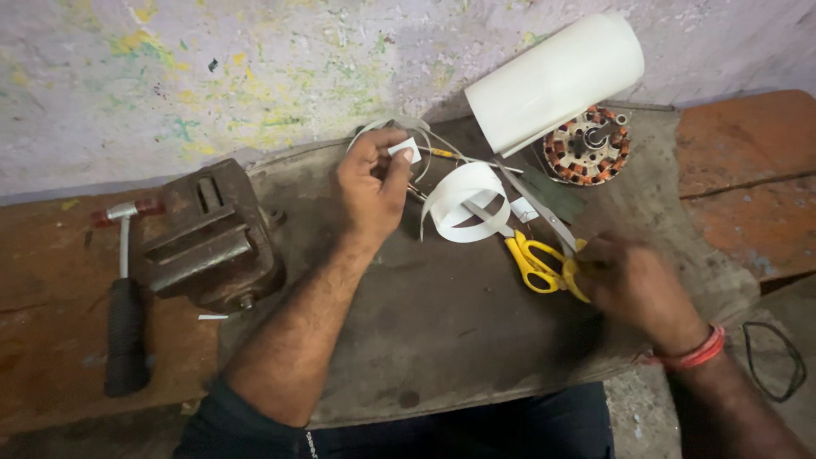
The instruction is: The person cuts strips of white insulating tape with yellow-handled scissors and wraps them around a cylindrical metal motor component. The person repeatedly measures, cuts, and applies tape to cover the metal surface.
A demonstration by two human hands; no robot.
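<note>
Paint-flecked wall behind; dark worn worktop (442, 323). Left hand (372, 183) pinches a small white paper piece (405, 150) between fingertips, above thin wires. Right hand (633, 285) grips the handles of yellow scissors (535, 259), blades lying toward a curled white strip (467, 202). Behind: white sheet roll (557, 81), copper-wound stator (588, 146). At left: rusty vise (212, 238), hammer (126, 314).

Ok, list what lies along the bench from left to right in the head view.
Hammer → bench vise → left hand pinching a small white paper piece → curled white strip → yellow-handled scissors under the right hand → black loop.
</note>
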